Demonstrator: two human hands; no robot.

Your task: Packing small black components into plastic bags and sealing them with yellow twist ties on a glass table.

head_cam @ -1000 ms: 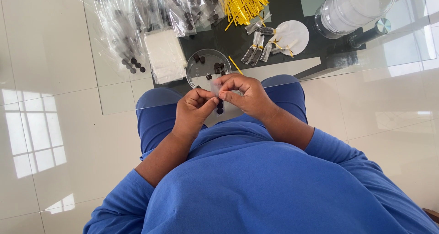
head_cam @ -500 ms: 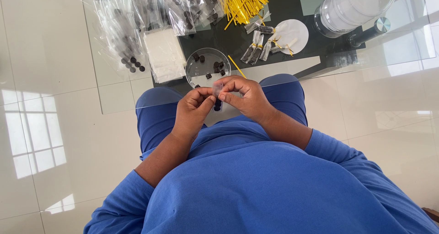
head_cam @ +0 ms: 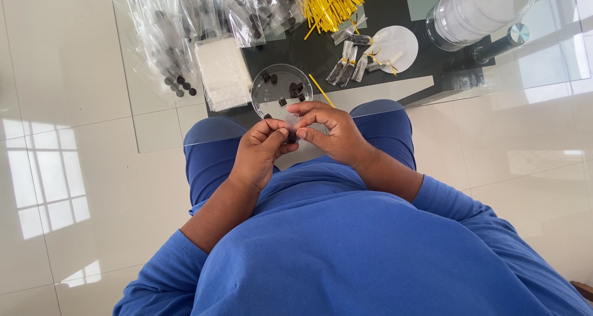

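Over my lap, at the near edge of a glass table, my left hand and my right hand meet fingertip to fingertip. Together they pinch a small clear bag with dark round pieces inside; my fingers hide most of it. Just beyond my hands stands a round clear dish holding a few dark pieces. A loose yellow twist tie lies beside the dish.
Farther back lie several filled clear bags, a stack of flat clear bags, a heap of yellow ties, a white disc with several tied small bags, and a large clear tub.
My hands have stayed in place over my lap. The fingers have shifted slightly around the small bag, hiding more of the dark pieces.
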